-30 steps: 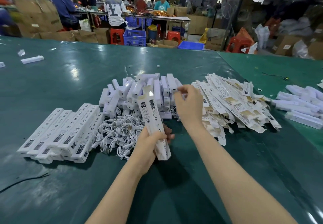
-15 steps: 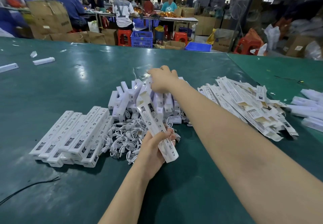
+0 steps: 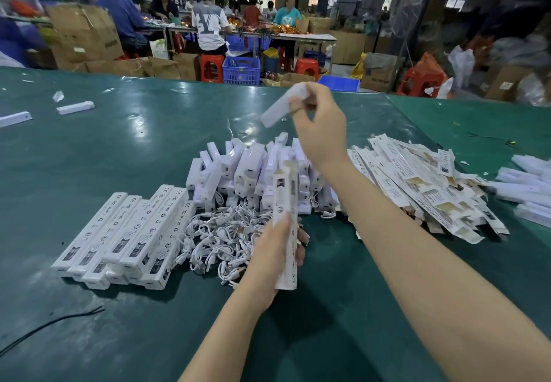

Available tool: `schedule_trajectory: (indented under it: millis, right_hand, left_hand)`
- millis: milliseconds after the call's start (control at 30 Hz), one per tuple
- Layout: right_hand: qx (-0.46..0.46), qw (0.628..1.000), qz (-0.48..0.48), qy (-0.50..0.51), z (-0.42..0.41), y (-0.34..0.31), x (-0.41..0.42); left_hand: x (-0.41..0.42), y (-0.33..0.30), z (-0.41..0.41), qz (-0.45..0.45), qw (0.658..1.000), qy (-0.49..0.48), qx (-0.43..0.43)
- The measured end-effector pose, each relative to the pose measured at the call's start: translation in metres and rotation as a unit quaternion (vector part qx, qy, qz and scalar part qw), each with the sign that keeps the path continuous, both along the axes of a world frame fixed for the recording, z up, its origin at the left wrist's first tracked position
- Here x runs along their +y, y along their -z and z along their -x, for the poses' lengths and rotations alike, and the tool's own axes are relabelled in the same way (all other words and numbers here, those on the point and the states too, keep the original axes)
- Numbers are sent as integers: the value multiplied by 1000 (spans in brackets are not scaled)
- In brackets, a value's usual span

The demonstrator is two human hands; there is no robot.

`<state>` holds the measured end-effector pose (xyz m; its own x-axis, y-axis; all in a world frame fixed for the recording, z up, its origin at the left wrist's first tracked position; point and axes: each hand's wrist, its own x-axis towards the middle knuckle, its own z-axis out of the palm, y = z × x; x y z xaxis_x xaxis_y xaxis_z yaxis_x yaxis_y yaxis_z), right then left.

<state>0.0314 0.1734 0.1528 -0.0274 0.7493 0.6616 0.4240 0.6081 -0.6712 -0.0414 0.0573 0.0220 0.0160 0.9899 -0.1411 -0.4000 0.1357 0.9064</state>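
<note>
Grip check first: my left hand [image 3: 268, 259] is wrapped round the lower half of a long narrow white printed cardboard box [image 3: 284, 200], thumb flat up its front. The box stands nearly upright on my side of the pile of white plastic bars [image 3: 238, 167], brown-lined open mouth on top, flap up.

My right hand [image 3: 319, 125] is up in the air over that pile, fingertips pinching one end of a slim white plastic bar [image 3: 278, 110]. The bar's a bit motion-blurred, but you can see it hanging on a slant, free end pointing down and to the left.

So the bit that matters, as far as I can judge: the box mouth sits below the bar's free end and closer to me, and the two long axes don't line up. The box is near vertical, the bar is tilted. The right hand is the one with the job, since it has to swing the bar in line and come down into the mouth while the left just holds steady.

Around the pile:
- tangle of short white cables [image 3: 220, 238] at its near foot
- row of closed white boxes [image 3: 131, 232] to its left
- heap of flat unfolded cartons [image 3: 417, 185] to its right
</note>
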Motion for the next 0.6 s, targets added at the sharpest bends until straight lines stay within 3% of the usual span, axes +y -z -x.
schedule_trajectory:
  millis: [133,333,600]
  right_hand:
    - [178,982,55,-9,-44,17,-33]
    - [399,910,112,3,-101,63,-65]
    - [355,927,123,29,-125,101,-78]
  left_hand:
    - [-2,0,-2,-1,997,47,58]
    - [-9,2,-5,-42,988,113,100]
    - [-16,-1,-5,-27,968,187,165]
